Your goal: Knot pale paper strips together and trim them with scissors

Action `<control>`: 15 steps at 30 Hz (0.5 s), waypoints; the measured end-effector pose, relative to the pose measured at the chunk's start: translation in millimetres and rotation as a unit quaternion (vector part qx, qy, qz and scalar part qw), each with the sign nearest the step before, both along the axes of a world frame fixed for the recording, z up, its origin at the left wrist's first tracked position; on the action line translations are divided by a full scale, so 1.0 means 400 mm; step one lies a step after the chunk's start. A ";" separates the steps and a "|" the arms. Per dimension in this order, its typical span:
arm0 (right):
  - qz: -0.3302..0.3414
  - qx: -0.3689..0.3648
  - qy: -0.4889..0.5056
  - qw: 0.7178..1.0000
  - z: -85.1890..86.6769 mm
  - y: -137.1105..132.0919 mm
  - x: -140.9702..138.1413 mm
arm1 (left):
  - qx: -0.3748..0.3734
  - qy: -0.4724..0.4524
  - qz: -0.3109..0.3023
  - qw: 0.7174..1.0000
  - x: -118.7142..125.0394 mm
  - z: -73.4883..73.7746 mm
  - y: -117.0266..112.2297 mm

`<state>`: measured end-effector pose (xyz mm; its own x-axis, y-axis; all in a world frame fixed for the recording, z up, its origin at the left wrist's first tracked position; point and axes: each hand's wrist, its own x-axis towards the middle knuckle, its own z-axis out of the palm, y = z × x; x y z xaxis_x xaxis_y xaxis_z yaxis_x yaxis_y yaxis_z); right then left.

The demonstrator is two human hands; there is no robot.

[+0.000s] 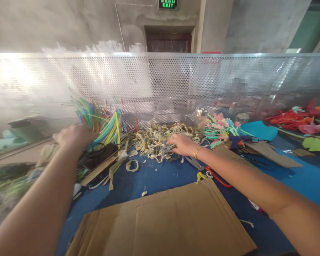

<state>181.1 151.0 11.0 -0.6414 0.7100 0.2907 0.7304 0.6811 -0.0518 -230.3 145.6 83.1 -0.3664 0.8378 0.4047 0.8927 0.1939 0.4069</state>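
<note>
My right hand, with a gold bracelet at the wrist, reaches to a heap of pale, curled scrap strips. Its fingers are apart and touch the near right side of the heap; nothing is seen gripped. Off to the left, my left hand is smeared by motion, in front of a bunch of coloured thin stems. Its fingers are too blurred to read. A dark phone lies just right of that hand. Closest to me, a sheet of brown cardboard rests on the blue table.
Behind everything stands a perforated metal panel. A clear jar with a silver lid is beside pink and teal paper flowers. Red pieces are piled at far right. Scissors with red handles lie beneath my right forearm.
</note>
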 end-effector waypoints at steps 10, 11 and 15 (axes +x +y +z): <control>0.032 -0.033 -0.024 0.999 -0.047 -0.110 0.049 | -0.019 0.157 -0.507 0.847 0.443 -0.124 0.010; 0.032 -0.031 -0.026 0.999 -0.049 -0.113 0.050 | -0.010 0.178 -0.519 0.836 0.474 -0.140 0.010; 0.048 -0.023 -0.039 0.998 -0.048 -0.123 0.039 | -0.018 0.302 -0.436 0.848 0.557 -0.190 0.021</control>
<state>196.8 101.6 -8.2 -0.7259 0.6564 0.2054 0.6656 0.7457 -0.0308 -7.6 154.0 7.1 0.6627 0.6998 0.2667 0.7469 -0.6436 -0.1672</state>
